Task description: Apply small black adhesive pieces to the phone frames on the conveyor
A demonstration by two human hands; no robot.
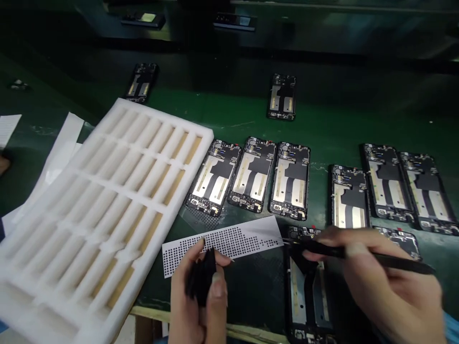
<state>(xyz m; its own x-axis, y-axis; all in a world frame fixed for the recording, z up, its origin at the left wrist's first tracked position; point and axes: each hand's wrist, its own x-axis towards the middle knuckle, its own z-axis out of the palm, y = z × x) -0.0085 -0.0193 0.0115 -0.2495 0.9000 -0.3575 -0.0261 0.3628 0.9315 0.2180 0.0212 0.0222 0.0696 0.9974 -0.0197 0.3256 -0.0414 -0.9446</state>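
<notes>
My left hand point(197, 298) pinches a folded black strip point(201, 277), whose exact material I cannot tell. Its fingertips overlap the edge of a white sheet dotted with small black pads point(225, 243). My right hand point(383, 282) is shut on slim black tweezers point(340, 253), whose tips reach the top end of a phone mid-frame with a circuit board point(304, 286). That frame lies partly hidden under my right hand. A row of similar phone frames point(289, 181) lies just beyond both hands.
A white foam tray with long slots point(107, 157) fills the left side. Loose white sheets point(60, 148) lie beyond it, and part of a hand point(3, 165) shows at the left edge. Two more phone frames point(281, 98) lie further along the green bench mat point(236, 114).
</notes>
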